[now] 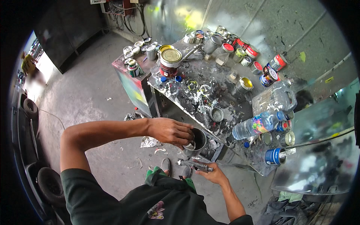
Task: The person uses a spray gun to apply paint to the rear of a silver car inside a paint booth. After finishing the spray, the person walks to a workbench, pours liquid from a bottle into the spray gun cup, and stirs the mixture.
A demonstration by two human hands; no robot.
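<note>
My left hand reaches in from the left, its fingers curled over the near left rim of a grey metal cup. The cup is tilted, so its dark inside shows beside the table's edge. A pale scrap, perhaps cloth or paper, shows at my fingertips; its kind is hard to make out. Just below the cup, my right hand is closed around a grey metal tool that looks like a spray gun. It lies roughly level, pointing left, and my fingers cover part of it.
A paint-stained table carries a large paint tin, many smaller cans, a water bottle, a clear jug and a blue can. Scraps litter the grey floor. Tyres stand at left; a person is outside.
</note>
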